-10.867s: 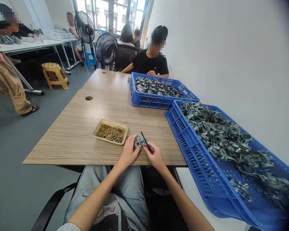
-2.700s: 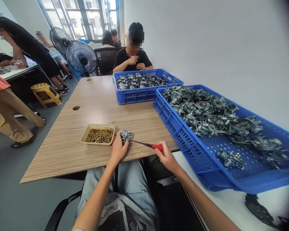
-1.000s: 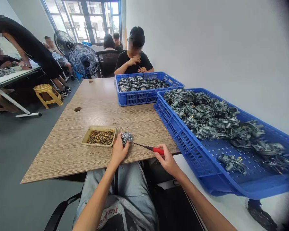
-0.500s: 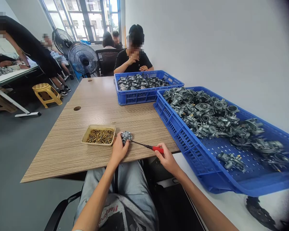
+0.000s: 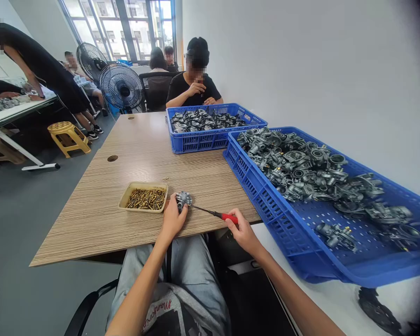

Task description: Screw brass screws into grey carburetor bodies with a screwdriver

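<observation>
I've got the left hand (image 5: pixel 174 217) at the near edge of the worktop (image 5: pixel 91 219), fingers clamped on a grey metal part (image 5: pixel 185 199). Part sits just right of the cream tray (image 5: pixel 143 211) of brass pieces (image 5: pixel 145 199). My right hand (image 5: pixel 245 232), right of it and out past the near edge, has its fingers closed round the red handle of a screwdriver (image 5: pixel 230 218); shaft points left, tip at or just beside the part's right side. Can't tell if the tip is seated in anything; the fit is too small to see.

Step in hand, my read: driver work on that one part, left bracing, right handling the tool. Next move calls for a firm left grip, shaft lined up with whatever it meets, and a turn of the handle without slipping off.

Also around: a loose brass-coloured bit (image 5: pixel 165 178) on the far side of the tray; on the right, a near blue crate (image 5: pixel 283 224) heaped with similar metal parts (image 5: pixel 297 168); beyond, a far blue crate (image 5: pixel 203 144) of more parts (image 5: pixel 203 121); a co-worker (image 5: pixel 212 89) sits behind that one.
</observation>
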The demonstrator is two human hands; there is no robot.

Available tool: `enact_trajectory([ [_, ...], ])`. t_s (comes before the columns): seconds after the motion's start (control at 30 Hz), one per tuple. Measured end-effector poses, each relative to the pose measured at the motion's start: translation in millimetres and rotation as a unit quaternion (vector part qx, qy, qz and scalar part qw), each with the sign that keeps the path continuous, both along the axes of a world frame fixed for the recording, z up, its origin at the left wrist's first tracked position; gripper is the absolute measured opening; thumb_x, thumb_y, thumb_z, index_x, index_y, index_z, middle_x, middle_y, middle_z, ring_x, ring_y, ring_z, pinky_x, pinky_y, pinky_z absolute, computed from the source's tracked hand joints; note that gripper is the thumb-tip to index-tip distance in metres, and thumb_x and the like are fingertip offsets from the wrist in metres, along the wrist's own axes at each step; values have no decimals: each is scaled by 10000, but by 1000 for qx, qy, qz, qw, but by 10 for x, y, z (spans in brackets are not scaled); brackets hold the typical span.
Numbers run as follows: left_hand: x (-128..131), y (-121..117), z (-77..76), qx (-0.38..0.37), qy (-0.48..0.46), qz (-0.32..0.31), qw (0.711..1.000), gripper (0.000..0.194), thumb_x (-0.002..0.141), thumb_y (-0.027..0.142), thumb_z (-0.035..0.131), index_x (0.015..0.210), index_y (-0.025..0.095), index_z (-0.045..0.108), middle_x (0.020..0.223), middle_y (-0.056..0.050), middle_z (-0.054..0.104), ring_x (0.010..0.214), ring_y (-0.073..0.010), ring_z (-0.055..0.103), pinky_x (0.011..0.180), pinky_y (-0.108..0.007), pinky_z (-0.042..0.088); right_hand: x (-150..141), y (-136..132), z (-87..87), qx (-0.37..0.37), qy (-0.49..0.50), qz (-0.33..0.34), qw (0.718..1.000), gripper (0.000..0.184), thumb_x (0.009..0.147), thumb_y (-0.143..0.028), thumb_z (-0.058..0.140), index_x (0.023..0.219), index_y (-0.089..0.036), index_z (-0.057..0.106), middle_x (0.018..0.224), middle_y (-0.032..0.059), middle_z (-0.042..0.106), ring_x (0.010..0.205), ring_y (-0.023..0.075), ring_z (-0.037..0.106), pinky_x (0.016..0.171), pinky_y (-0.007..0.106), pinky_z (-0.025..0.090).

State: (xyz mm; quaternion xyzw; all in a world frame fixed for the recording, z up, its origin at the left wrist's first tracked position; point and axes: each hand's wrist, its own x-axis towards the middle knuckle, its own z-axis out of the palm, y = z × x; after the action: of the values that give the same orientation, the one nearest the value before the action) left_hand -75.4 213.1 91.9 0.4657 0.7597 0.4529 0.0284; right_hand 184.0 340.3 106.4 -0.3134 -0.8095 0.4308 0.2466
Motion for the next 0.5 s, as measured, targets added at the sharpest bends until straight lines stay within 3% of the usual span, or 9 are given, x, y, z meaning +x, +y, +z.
enact_trajectory([
  [0.27,1,6,0,11,3,3,1000,432,994,331,555,1386,189,441,1280,-163,683,1176,-293,664,1011,-442,530,17,-16,11,-12,6,13,1000,251,1009,-450,516,1117,-230,461,749,-32,535,613,177,503,601,314,383],
  [0.5,-10,6,-23,4,-2,-5,1000,430,1003,341,548,1390,191,434,1286,-163,678,1173,-296,668,1028,-458,524,2,9,-31,8,-4,-7,1000,276,1029,-504,476,1021,-230,501,726,-28,520,630,179,518,620,313,380],
])
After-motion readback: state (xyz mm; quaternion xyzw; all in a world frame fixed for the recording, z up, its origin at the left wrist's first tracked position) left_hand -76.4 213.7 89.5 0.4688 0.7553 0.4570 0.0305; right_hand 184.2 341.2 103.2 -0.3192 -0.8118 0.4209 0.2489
